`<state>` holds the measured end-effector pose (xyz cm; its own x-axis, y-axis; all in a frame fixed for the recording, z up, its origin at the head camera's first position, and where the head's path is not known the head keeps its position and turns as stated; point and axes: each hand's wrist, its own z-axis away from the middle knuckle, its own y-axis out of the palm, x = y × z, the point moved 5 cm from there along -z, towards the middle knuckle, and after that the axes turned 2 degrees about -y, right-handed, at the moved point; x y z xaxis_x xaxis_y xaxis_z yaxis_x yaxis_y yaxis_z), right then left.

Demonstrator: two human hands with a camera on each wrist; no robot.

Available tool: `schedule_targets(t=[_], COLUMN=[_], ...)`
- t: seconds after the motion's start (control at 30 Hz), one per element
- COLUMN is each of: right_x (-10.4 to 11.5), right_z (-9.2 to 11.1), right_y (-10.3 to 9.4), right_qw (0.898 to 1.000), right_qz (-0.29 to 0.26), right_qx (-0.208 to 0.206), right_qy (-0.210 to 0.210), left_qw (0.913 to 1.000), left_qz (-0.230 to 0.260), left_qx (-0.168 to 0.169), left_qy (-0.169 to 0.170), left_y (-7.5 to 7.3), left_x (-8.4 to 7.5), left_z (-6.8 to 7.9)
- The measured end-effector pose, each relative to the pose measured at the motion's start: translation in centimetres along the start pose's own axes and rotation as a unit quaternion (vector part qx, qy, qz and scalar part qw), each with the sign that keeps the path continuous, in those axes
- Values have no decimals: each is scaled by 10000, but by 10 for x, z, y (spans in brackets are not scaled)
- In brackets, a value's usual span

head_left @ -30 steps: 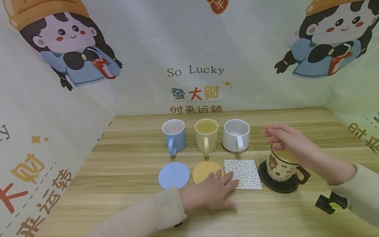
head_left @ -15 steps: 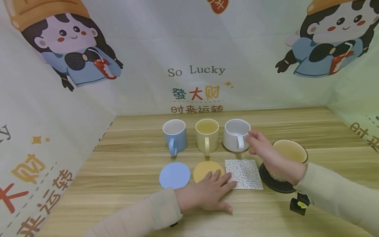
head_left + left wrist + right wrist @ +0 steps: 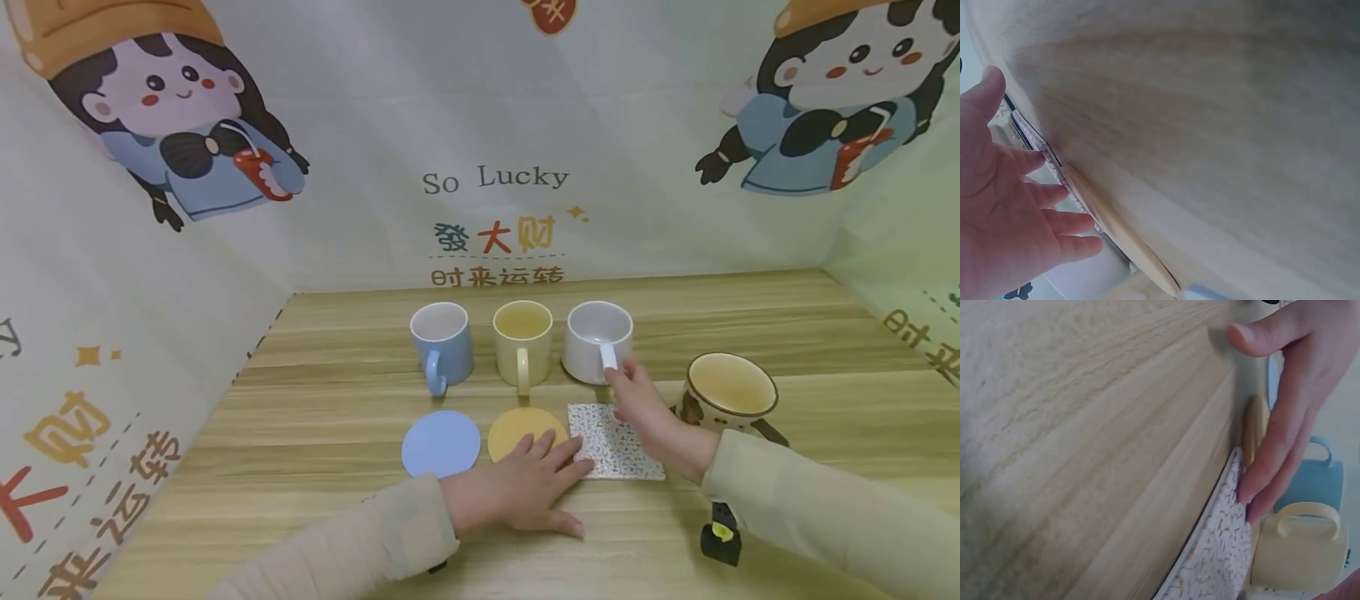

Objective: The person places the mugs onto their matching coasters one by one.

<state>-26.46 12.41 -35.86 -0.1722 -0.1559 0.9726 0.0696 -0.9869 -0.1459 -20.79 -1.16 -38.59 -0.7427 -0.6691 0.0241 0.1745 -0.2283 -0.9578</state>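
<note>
White and glossy, a squat round mug (image 3: 583,354) stands upright at the right end of the far row on the wood-grain surface (image 3: 322,375), beyond a speckled square coaster (image 3: 602,440). From my head view, the fingers of the right hand (image 3: 652,414) are at its handle (image 3: 607,357), hiding the lower part; I can't tell whether they have closed on it. The left hand (image 3: 525,493), fingers straight and spread, gripping nothing, lies over a flat round orange-yellow coaster (image 3: 517,427) and the square one's left edge.

I judge the step as taking the handle: I'd want thumb and fingers on opposite sides before lifting, the mug level, and the sleeve (image 3: 810,508) clear of the brown-rimmed cream mug (image 3: 729,390) to the right.

Through the left wrist view, the palm shows with those straight fingers; light contact should avoid dragging a coaster.

My right wrist view catches mainly the left hand, so I'd judge the grip from the head view.
</note>
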Motion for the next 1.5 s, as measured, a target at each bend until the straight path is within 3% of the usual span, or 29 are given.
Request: schedule_targets(t=[0.5,0.83,1.17,1.5], right_x=[-8,-1,-4,-2], right_z=[-21,-27,-32,-33], right_y=[0,4,6,6], right_qw=[9965,9971,9967,9969], right_qz=[188,-164,-431,-242], right_qx=[-811,-742,-612,-746], right_qy=[-94,-59,307,89], left_qw=[10000,10000,9994,9990], left_qz=[-8,-18,-249,-319], left_qx=[-63,-77,-229,-158], left_qy=[52,17,101,252], left_y=[-3,-5,-6,-8], left_x=[-2,-2,-3,1], left_z=[-4,-2,-4,-3])
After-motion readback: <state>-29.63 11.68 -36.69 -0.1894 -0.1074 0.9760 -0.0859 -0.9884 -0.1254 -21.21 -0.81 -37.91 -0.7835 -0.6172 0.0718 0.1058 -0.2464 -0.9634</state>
